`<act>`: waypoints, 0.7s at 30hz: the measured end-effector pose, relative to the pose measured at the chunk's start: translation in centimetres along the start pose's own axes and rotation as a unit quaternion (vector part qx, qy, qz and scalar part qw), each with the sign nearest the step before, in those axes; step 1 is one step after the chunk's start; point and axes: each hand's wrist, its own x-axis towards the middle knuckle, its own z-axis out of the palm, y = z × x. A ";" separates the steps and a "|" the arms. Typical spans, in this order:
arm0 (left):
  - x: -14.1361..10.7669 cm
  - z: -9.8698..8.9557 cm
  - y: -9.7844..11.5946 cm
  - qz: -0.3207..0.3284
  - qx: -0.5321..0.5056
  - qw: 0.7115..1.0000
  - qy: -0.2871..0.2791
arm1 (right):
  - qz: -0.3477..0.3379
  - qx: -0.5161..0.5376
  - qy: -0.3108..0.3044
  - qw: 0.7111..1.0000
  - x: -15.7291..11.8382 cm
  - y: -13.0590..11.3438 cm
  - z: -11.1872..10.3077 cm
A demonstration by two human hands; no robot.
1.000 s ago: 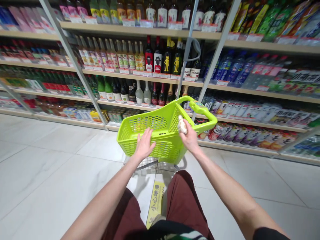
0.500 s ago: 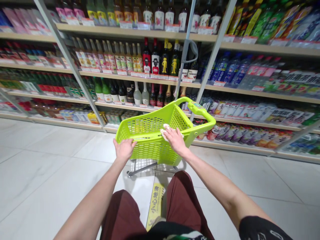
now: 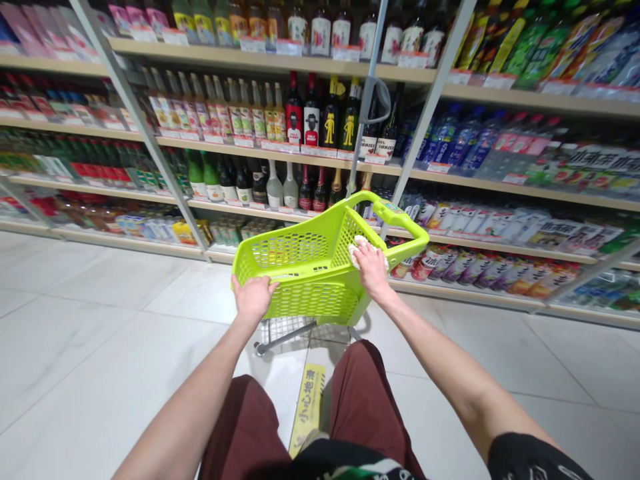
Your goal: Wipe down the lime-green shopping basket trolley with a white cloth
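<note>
A lime-green plastic shopping cart (image 3: pixel 315 303) stands crosswise in front of me, its push handle (image 3: pixel 407 223) to the right. My left hand (image 3: pixel 253 297) grips the near rim at the cart's left end, thumb and fingers closed over the edge. Farther right, my right hand (image 3: pixel 373 267) presses a crumpled white cloth (image 3: pixel 359 248) against the near rim, close to the handle end. Much of the cloth is hidden under the palm and fingers. Through its slotted walls, the part of the basket I can see into holds nothing visible.
Shelves (image 3: pixel 270 60) of bottles and drink cartons run along the far side, just behind the cart. A grey pole (image 3: pixel 367 100) with a loop rises behind the handle. A yellow floor sticker (image 3: pixel 310 403) lies between my legs on the pale tiles (image 3: pixel 90 333).
My right hand has slid the cloth rightward along the near rim, toward the handle. My left hand stays on the rim, almost unmoved.
</note>
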 end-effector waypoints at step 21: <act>-1.3 0.2 -0.7 0.008 -0.035 0.999 -0.033 | 0.003 0.089 -0.044 0.995 1.5 -1.8 4.1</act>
